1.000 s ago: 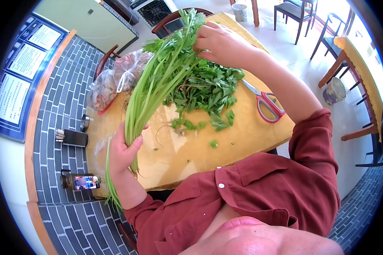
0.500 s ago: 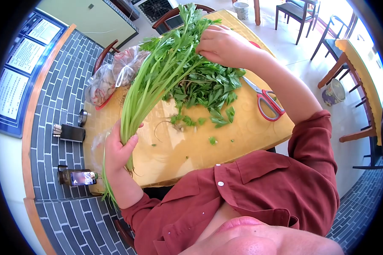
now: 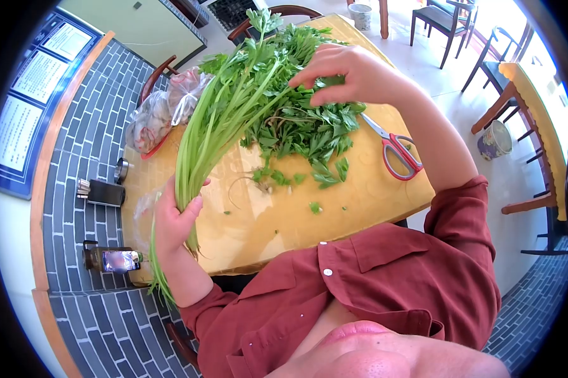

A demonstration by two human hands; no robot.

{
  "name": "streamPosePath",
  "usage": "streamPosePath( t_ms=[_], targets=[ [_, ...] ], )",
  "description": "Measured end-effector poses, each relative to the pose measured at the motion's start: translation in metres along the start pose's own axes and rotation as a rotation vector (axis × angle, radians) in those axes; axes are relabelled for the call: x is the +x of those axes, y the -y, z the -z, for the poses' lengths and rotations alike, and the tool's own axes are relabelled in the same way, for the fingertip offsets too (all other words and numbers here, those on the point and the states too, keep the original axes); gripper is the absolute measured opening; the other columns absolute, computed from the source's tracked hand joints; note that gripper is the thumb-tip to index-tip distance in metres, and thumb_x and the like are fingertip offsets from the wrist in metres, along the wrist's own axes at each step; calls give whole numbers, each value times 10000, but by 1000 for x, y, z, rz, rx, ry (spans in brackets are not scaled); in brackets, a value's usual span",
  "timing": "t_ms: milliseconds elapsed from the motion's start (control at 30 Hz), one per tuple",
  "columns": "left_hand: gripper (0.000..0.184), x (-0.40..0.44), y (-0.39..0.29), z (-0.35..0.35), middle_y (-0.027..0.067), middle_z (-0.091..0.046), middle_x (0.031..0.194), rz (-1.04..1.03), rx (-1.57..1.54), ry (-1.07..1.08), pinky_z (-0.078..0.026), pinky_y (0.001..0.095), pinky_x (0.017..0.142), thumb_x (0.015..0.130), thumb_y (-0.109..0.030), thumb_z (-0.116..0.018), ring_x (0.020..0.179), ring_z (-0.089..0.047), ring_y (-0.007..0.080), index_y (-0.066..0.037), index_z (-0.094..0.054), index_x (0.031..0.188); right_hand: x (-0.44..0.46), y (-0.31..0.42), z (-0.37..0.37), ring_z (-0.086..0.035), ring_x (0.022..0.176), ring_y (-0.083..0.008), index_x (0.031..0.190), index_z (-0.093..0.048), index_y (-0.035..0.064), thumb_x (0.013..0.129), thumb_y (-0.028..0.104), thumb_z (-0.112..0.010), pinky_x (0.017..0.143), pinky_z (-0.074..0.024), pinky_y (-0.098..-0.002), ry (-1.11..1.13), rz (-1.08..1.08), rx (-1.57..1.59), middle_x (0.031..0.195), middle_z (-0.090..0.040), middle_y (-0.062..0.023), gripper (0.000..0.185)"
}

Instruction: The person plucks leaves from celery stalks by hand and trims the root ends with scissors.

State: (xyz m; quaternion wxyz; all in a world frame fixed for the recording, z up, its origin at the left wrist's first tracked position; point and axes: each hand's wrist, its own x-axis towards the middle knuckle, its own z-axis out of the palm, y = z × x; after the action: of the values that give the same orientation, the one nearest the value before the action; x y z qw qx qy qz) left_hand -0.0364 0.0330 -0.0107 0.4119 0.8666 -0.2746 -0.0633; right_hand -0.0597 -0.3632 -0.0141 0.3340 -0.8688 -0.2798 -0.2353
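Observation:
My left hand (image 3: pixel 175 217) is wrapped around the lower stalks of a bunch of celery (image 3: pixel 199 148), near the root end. The long green stalks lean up and to the right, spreading into leaves at the top. My right hand (image 3: pixel 350 74) is over the leafy part, thumb and fingers apart with green leaves showing between them; its fingertips are at the edge of the bunch. Beneath it lies a heap of cut celery leaves (image 3: pixel 312 129) on the table. Red-and-grey scissors (image 3: pixel 400 157) rest to the right of the heap, blades pointing toward it.
The wooden table (image 3: pixel 309 217) carries leaf scraps and a thin root. Clear plastic bags (image 3: pixel 151 126) with contents stand at the left back. A black holder (image 3: pixel 106 193) and a lit phone (image 3: pixel 121 261) are along the brick wall. Chairs (image 3: pixel 444 28) and a patterned bin (image 3: pixel 495 140) stand at the right.
My right hand has loosened from the leaves, its fingers spreading, and shifted slightly right and down. The celery has tilted slightly left, with my left hand still around it.

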Motion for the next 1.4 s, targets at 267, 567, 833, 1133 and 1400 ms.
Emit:
streamPosePath(
  t_ms=[267, 567, 833, 1133, 1400],
  targets=[
    [436, 1, -6, -1, 99, -664, 1038, -59, 43, 38, -452, 284, 798, 789, -64, -563, 893, -588, 140, 6, -506, 1215, 12, -21, -17, -579, 986, -237, 992, -690, 85, 801, 253, -670, 861, -469, -359, 177, 24, -137, 991, -656, -62, 255],
    [454, -3, -5, 1, 100, -669, 1036, -35, 62, -1, -454, 282, 785, 785, -76, -568, 868, -589, 139, 13, -501, 1225, 12, -33, -23, -579, 853, -207, 979, -689, 80, 823, 159, -660, 734, -485, -332, 250, 64, -25, 864, -620, -60, 177],
    [466, -5, -6, 3, 111, -673, 1023, -47, 116, 7, -455, 290, 789, 784, -107, -580, 870, -593, 148, 20, -501, 1226, 10, -27, -25, -621, 685, -149, 928, -713, 94, 809, 190, -650, 641, -488, -273, 191, -171, 135, 810, -684, -39, 165],
    [468, -7, -1, 5, 111, -671, 1019, -28, 70, -10, -457, 287, 787, 781, -104, -579, 877, -595, 147, 22, -500, 1225, 10, -21, -25, -620, 689, -138, 911, -699, 87, 800, 142, -648, 650, -497, -276, 217, -206, 176, 786, -662, -33, 134],
    [447, -9, -3, 2, 101, -671, 1010, -23, 54, -27, -455, 272, 758, 779, -72, -575, 818, -575, 120, 20, -504, 1211, 15, -35, -39, -582, 626, -79, 832, -666, 77, 806, 162, -582, 630, -498, -255, -283, -515, 204, 762, -682, -8, 122]
  ],
)
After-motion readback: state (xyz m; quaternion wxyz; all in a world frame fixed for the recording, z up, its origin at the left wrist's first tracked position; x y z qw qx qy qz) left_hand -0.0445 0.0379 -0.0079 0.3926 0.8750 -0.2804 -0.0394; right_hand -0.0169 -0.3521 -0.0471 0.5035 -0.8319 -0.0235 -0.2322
